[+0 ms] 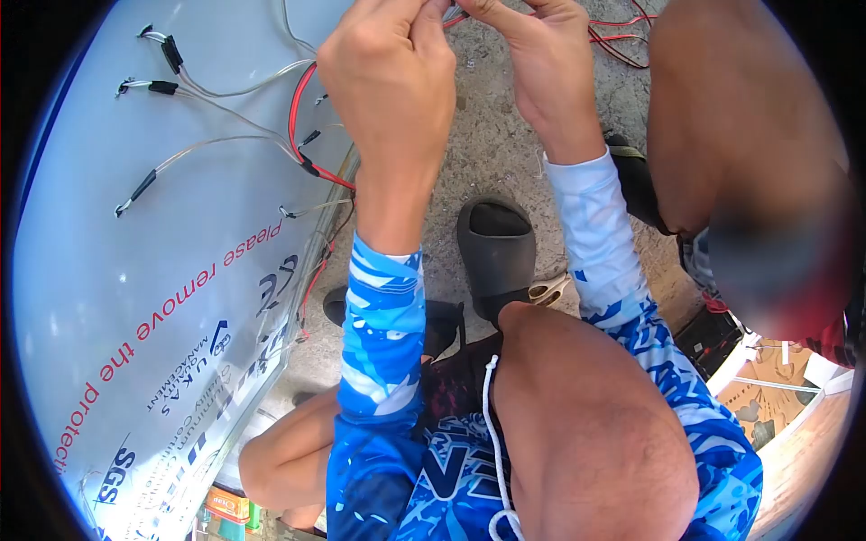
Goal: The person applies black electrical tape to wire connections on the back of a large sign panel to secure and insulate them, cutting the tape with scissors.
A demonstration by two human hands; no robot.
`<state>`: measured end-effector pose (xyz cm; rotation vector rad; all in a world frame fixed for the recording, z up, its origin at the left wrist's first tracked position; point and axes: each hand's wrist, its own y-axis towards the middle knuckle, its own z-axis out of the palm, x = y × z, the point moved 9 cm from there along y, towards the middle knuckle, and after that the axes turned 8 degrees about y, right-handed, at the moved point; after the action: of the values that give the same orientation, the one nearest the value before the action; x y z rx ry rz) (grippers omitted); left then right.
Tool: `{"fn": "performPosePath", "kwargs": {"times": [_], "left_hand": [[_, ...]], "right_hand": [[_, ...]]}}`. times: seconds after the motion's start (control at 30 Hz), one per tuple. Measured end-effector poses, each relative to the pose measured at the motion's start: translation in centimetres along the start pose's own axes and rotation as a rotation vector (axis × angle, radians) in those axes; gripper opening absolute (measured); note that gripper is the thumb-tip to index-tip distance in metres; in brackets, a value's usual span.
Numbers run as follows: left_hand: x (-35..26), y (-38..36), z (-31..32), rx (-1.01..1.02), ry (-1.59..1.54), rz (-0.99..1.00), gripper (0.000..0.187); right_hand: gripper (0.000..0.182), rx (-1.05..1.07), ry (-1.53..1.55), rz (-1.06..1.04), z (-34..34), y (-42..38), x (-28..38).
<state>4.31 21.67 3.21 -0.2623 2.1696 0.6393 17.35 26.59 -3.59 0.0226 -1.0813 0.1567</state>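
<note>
Both hands raised at a red wire (456, 20), beside a pale panel.
Nearest: the wearer's bare knee (595, 433). Beyond it, left hand (390, 86) and right hand (557, 77) close together, fingers curled; fingertips meet the top edge of view, red wire showing in the gap between, exact grip cannot be told. Right: another person's leg (735, 117). Left: pale panel (90, 270), red-lettered, bearing black-sleeved leads (171, 54) that run to a red cable (294, 113). Farthest: rough ground (478, 153), dark slide (496, 248), scissors (552, 288) just beside it.
</note>
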Motion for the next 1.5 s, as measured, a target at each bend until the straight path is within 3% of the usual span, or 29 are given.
{"fn": "performPosePath", "kwargs": {"times": [0.17, 0.23, 0.27, 0.33, 0.4, 0.63, 0.7, 0.87, 0.93, 1.03, 1.17, 1.23, 1.33, 1.47, 1.5], "left_hand": [[1.8, 0.3, 0.3, 0.100, 0.001, -0.128, 0.014], [3.7, 0.0, 1.9, 0.207, -0.321, -0.288, 0.013], [4.2, 0.1, 1.5, 0.206, -0.324, -0.288, 0.013], [5.2, -0.8, 2.4, 0.518, -0.402, -0.650, 0.013], [5.0, -0.1, 1.6, 0.558, -0.453, -0.661, 0.013], [5.8, 0.1, 1.2, 0.662, -0.607, -0.653, 0.015], [6.2, 0.0, 1.3, 0.637, -0.594, -0.640, 0.015], [5.8, -0.4, 1.3, 0.524, -0.523, -0.598, 0.016], [4.1, 0.1, -0.5, 0.236, -0.536, -0.481, 0.017], [2.5, -0.4, -1.6, 0.103, -0.404, -0.372, 0.014], [-0.4, -0.2, -2.6, 0.048, -0.146, -0.214, 0.011], [-0.9, 0.3, -2.8, -0.025, -0.092, 0.036, 0.009], [-0.9, 0.2, -3.2, -0.076, -0.026, 0.112, 0.007], [-1.2, 0.5, -3.1, -0.063, 0.004, 0.156, 0.008], [-0.6, 1.1, -3.0, 0.016, 0.042, -0.139, 0.010]], "right_hand": [[0.021, -0.150, -0.219, -0.026, -1.4, -0.5, -0.2], [0.022, -0.157, -0.327, 0.007, -1.7, -0.4, -0.2], [0.022, -0.087, -0.227, 0.030, -1.3, -0.1, -0.6], [0.021, -0.013, -0.127, 0.050, -1.1, 0.5, -0.9], [0.020, 0.160, -0.045, 0.116, -0.1, 0.9, -1.4], [0.018, 0.274, -0.166, 0.061, 1.3, 1.2, -0.7], [0.017, 0.280, -0.042, 0.108, 1.3, 1.2, -1.2], [0.016, 0.315, -0.059, 0.107, 1.7, 0.9, -1.0], [0.015, 0.299, -0.107, 0.081, 1.7, 1.1, -1.2], [0.012, 0.278, 0.014, 0.061, 1.5, 1.1, -1.6], [0.012, 0.241, 0.015, 0.067, 1.3, 1.3, -1.8], [0.012, 0.275, 0.049, 0.051, 2.5, 1.0, -1.1], [0.014, 0.150, 0.194, 0.147, 2.4, 0.4, -0.8], [0.016, 0.058, 0.164, 0.235, 1.8, 0.5, -1.5], [0.016, 0.038, 0.117, 0.244, 1.5, 0.6, -1.6]]}}
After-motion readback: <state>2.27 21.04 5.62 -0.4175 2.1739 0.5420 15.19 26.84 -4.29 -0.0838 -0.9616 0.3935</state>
